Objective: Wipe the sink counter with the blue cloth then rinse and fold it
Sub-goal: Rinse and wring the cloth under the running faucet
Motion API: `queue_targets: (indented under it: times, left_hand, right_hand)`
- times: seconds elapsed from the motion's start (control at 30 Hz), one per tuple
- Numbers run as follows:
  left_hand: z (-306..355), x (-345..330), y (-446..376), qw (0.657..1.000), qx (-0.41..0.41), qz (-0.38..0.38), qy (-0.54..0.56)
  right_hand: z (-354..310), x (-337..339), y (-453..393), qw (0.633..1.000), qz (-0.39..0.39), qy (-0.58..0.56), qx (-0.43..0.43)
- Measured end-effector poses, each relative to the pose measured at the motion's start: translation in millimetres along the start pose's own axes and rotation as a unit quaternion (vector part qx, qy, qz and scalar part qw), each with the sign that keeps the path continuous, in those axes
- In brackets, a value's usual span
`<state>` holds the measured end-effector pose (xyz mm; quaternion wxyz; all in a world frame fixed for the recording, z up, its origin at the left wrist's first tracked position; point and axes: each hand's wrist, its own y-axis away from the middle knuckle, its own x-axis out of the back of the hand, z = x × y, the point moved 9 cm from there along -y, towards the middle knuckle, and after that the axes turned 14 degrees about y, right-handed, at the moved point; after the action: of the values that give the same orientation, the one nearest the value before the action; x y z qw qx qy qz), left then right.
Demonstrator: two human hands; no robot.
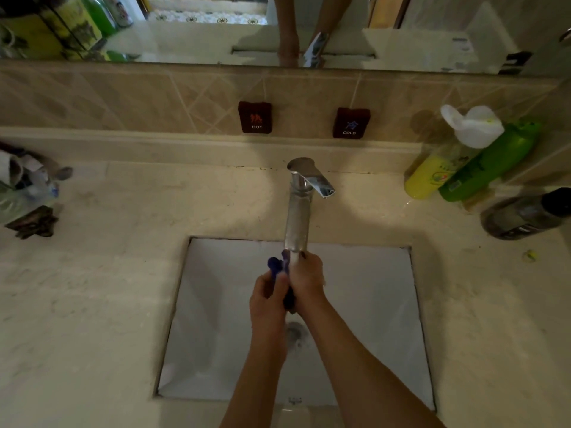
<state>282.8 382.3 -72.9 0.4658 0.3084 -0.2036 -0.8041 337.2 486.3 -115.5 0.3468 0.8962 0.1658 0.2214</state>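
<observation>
Both hands, left [268,291] and right [306,281], clench the bunched blue cloth [279,267] below the chrome tap [299,205]; wring evenly over the white basin [370,304].

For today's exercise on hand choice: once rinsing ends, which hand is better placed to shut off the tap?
Probably the right hand: it grips the blue cloth nearest the tap, whose handle points right.
</observation>
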Motion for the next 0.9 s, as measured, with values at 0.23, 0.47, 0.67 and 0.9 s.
queue_targets:
  times: [0.23,0.47,0.67,0.9]
  left_hand:
    - [41.4,21.7,-24.6,0.991,-0.076,0.083,-0.068]
    - [60.5,-12.6,-16.5,0.987,-0.106,0.016,-0.119]
    - [63.8,-48.4,7.9,0.944,-0.191,-0.049,-0.263]
    - [62.7,-38.5,16.0,0.957,-0.209,-0.004,-0.201]
  right_hand:
    - [31.0,20.4,19.7,0.927,-0.076,-0.353,-0.103]
    - [41.4,78.3,24.3,0.996,0.026,-0.082,-0.031]
    - [17.9,52.9,40.4,0.997,-0.063,0.001,0.042]
    - [7.3,33.1,64.1,0.99,-0.111,0.006,0.082]
